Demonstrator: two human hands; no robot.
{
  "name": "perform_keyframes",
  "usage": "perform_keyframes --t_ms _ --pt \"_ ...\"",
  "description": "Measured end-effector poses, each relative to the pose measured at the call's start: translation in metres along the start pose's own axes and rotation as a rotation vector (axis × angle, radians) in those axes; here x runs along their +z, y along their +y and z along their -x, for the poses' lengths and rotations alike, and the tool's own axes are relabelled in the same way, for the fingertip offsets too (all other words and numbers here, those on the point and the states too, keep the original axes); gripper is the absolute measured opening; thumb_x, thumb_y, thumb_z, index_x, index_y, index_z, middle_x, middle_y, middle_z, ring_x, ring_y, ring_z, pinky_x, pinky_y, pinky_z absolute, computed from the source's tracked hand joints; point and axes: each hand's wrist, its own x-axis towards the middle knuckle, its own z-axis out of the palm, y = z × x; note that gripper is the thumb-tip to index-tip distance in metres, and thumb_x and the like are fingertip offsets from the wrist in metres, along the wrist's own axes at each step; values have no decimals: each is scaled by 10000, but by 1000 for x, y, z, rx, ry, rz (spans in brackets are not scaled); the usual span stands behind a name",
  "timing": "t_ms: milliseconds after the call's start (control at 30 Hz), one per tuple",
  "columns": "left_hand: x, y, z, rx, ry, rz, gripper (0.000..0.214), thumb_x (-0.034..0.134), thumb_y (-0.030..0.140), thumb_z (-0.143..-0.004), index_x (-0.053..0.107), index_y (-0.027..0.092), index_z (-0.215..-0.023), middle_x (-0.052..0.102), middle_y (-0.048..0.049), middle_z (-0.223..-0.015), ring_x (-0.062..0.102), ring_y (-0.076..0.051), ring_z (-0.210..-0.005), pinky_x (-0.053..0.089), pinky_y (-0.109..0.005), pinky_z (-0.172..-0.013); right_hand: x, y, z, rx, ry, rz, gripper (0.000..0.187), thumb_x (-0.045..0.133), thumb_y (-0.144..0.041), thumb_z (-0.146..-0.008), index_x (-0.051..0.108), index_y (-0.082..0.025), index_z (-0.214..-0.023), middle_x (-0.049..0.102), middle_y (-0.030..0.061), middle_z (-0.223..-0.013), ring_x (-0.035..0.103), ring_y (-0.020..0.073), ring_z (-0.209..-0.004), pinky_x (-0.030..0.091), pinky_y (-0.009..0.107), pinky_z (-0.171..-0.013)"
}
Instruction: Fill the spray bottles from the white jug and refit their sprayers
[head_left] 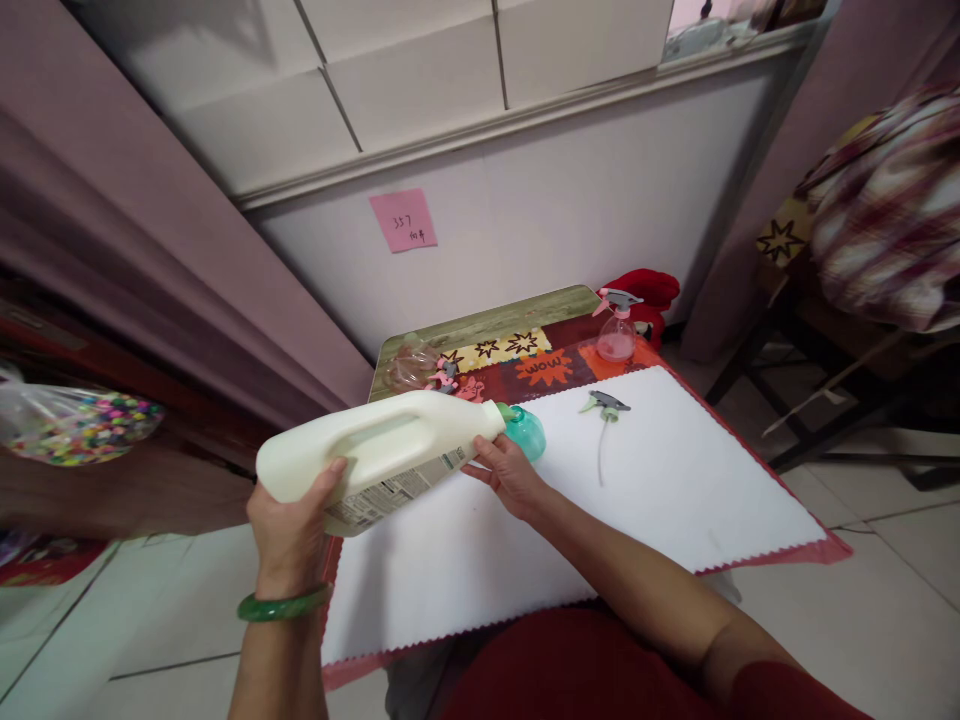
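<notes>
My left hand (294, 528) grips the base of a large white plastic jug (375, 455), which is tipped on its side with its neck pointing right. The jug's mouth meets a small teal bottle (527, 432) standing on the white cloth (637, 500). My right hand (510, 472) is closed around the lower part of the teal bottle, just under the jug's neck. A loose grey spray head with a long tube (604, 420) lies on the cloth to the right of the teal bottle.
A pink spray bottle (618, 335) stands at the table's far right corner by a red object (649, 295). A clear bottle (412, 368) lies at the far left edge. A bag of coloured beads (75, 425) sits left; a chair with plaid cloth (885, 210) stands right.
</notes>
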Motion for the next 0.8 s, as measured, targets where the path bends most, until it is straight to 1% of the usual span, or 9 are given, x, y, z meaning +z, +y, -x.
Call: perform_keyframes --t_ms 200,333,467,600,800 --pt "-1 -1 -1 -2 4 -3 611 993 392 -523 785 161 -1049 786 -88 -1105 716 -253 -927 634 -449 -919 0 0 0 -1 5 -7 578 950 -560 -685 719 -264 -1125 737 58 -1386 712 289 -1258 590 536 -1112" --pt "-1 -3 -2 -3 -6 1 582 995 377 -537 787 167 -1039 784 -89 -1117 718 -245 -928 627 -426 -928 0 0 -1 0 8 -6 589 955 -567 -671 722 -268 -1121 734 54 -1401 702 302 -1275 580 555 -1124" --pt "-2 -5 -4 -2 -13 -18 601 993 380 -546 787 165 -1068 785 -95 -1128 726 -257 -934 627 -447 -938 1 0 -1 0 4 -6 601 952 -573 -673 719 -271 -1137 739 55 -1392 695 308 -1289 569 566 -1139" --pt "-4 -6 -5 1 -10 -48 598 985 383 -559 784 159 -1076 785 -107 -1131 734 -285 -964 631 -478 -943 1 1 -1 0 2 -5 621 954 -582 -666 714 -269 -1146 731 58 -1405 694 306 -1293 569 559 -1140" --pt "-5 -9 -6 24 -30 -37 591 983 390 -572 784 157 -1077 785 -111 -1142 736 -282 -965 632 -470 -945 1 0 1 2 6 -3 604 951 -581 -674 708 -262 -1126 735 65 -1391 709 293 -1269 582 536 -1124"
